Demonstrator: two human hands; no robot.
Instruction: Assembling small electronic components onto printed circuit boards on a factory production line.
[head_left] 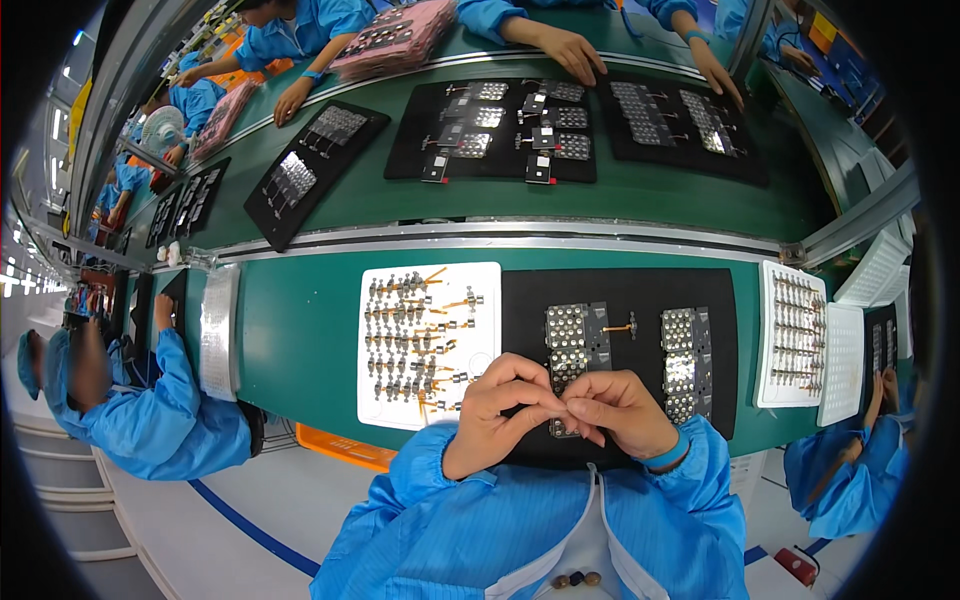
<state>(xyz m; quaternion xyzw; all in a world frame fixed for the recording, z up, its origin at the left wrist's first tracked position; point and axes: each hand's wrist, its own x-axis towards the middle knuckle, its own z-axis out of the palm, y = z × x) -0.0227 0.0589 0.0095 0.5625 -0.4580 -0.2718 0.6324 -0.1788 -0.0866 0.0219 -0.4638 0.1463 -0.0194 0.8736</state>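
Working over a black mat (650,287) on the green table (300,340); white tray (490,345) of small orange-tailed parts adjoining, to the left. My left grip (508,405) and right grip (628,412) meet, fingertips pinched together; cannot tell if anything's between. They hide part of the left panel (568,335), lying on the mat beneath: grey, rows of round silvery discs. Right panel (684,362), similar, lies apart.

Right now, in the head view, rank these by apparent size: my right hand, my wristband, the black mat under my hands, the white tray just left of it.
Largest to smallest:
Black mat, partly covered
White tray
Right hand, though nearer the camera
Wristband
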